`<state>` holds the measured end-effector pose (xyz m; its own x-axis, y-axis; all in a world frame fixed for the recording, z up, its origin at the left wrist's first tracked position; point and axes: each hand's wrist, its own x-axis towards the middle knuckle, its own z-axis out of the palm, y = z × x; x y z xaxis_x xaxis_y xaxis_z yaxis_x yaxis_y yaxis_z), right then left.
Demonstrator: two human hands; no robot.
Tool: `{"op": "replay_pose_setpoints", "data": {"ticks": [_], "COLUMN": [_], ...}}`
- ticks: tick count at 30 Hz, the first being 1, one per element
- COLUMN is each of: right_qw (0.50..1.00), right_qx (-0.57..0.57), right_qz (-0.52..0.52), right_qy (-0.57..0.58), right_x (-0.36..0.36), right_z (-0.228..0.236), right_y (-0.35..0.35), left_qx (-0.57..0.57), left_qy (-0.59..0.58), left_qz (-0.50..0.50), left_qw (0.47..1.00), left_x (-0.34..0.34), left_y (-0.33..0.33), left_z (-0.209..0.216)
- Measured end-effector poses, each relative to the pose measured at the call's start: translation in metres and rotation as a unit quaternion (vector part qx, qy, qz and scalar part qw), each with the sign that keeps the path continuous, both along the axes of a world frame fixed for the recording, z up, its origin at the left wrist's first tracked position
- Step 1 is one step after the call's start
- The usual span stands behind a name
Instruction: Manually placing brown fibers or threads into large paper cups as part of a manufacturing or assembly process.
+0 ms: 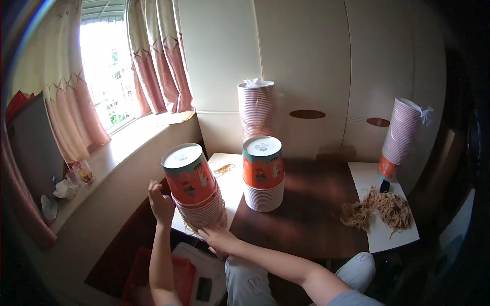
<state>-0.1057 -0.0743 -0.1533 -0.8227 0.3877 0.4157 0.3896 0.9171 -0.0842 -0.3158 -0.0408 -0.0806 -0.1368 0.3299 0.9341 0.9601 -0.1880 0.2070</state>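
Note:
A stack of upturned orange paper bowls [195, 191] leans toward the left at the table's near left corner. My left hand [160, 203] is raised beside its left side, fingers up, just off the stack. My right hand [220, 238] lies at the stack's base on the table edge, fingers spread against the lowest rims. Thin rubber bands hang around the lower bowls. A second, upright stack of the same bowls [263, 173] stands a little to the right on the table.
A dark wooden table [311, 214] has white sheets at both ends. A pile of tan rubber bands [380, 209] lies at the right. Two tall wrapped stacks of bowls [256, 109] [400, 135] stand at the back. A red crate [176, 278] sits below.

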Motion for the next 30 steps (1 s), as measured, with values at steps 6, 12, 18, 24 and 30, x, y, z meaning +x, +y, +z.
{"op": "replay_pose_setpoints", "data": {"ticks": [6,12,18,24,30], "right_qw": [0.977,0.992,0.973,0.97,0.977], "right_qx": [-0.122,-0.102,-0.191,-0.224,-0.18], "right_qz": [0.173,0.077,0.009,-0.071,-0.115], "right_qy": [0.036,-0.022,-0.127,-0.066,-0.019], "right_x": [0.052,0.167,0.256,0.281,0.3], "right_z": [0.019,0.027,-0.006,0.012,0.012], "right_y": [-0.041,-0.079,-0.064,-0.054,-0.05], "left_qx": [-0.056,-0.155,-0.111,-0.154,-0.26], "left_qy": [0.14,0.136,0.229,0.183,0.122], "left_qz": [0.053,0.053,0.096,-0.161,-0.185], "left_qw": [0.987,0.977,0.962,0.957,0.94], "left_x": [0.089,0.084,0.133,0.232,0.263], "left_y": [-0.002,0.0,0.012,0.066,0.106], "left_z": [0.09,0.078,0.08,0.08,0.068]}}
